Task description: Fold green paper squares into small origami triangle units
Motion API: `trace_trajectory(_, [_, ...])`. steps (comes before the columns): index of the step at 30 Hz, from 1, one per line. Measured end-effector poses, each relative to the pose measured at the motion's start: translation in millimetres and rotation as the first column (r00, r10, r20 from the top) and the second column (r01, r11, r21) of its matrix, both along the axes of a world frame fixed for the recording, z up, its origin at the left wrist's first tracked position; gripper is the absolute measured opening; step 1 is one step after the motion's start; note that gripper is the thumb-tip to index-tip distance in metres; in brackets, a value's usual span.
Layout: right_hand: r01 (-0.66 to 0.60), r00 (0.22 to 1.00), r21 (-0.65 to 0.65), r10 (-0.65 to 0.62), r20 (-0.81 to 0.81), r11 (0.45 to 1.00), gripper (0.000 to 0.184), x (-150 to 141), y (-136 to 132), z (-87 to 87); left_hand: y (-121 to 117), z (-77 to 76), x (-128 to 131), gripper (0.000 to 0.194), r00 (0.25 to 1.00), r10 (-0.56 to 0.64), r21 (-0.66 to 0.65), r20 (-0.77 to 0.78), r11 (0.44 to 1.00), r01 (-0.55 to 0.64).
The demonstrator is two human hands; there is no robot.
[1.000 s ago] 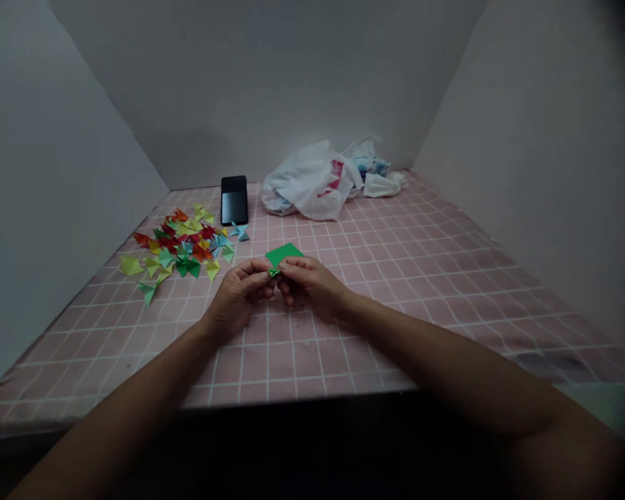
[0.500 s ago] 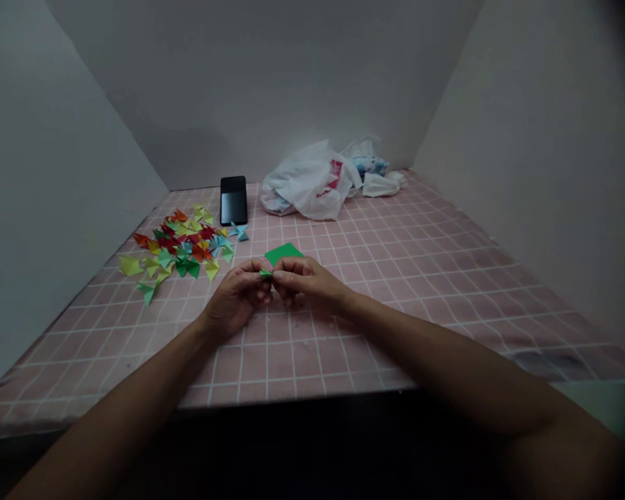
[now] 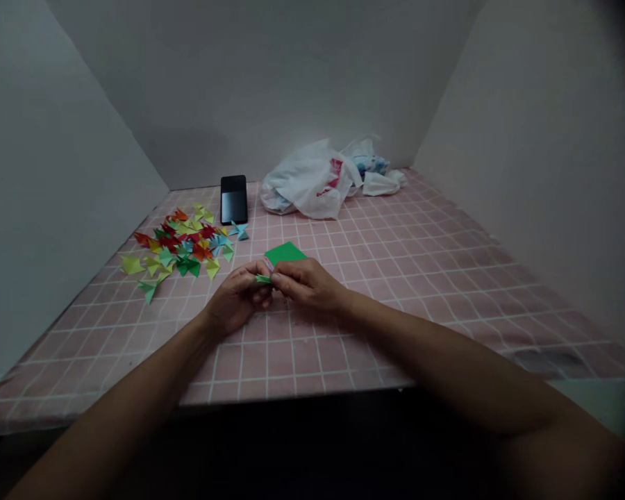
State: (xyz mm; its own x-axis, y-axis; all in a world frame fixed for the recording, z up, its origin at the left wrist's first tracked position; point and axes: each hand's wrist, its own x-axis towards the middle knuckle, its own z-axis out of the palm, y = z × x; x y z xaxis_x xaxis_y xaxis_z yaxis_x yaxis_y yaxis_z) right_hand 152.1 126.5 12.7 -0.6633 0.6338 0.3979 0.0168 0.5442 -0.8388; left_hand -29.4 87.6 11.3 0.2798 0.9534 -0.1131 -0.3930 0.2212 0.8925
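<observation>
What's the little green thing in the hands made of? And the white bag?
The little green thing: probably matte paper, since thin, pointed edges show, though it's partly hidden. The white bag: looks like thin plastic, slightly glossy, since it's crinkled and partly see-through.

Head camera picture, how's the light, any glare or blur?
Head view: dim, nearly black below the near edge of the tablecloth; head view: pale reflection on the phone; head view: upper right corner dark and blurred; head view: folded paper between left hand and right hand too small to show creases.
</observation>
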Motion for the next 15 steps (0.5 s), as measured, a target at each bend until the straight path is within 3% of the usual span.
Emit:
trace_trajectory(8, [0.044, 0.999, 0.053, -0.045, 0.031, 0.998, 0.033, 1.1, 4.3, -1.0, 0.3, 1.9, 0.2, 0.019, 1.000, 0.004, 0.002, -0.009, 1.000, -0.004])
trace_trajectory(15, [0.087, 0.996, 0.072, -0.085, -0.026, 0.994, 0.021, 2.8, 3.5, -0.8, 3.2, -0.6, -1.8, 0.028, 0.999, 0.023, 0.048, -0.036, 0.999, -0.022])
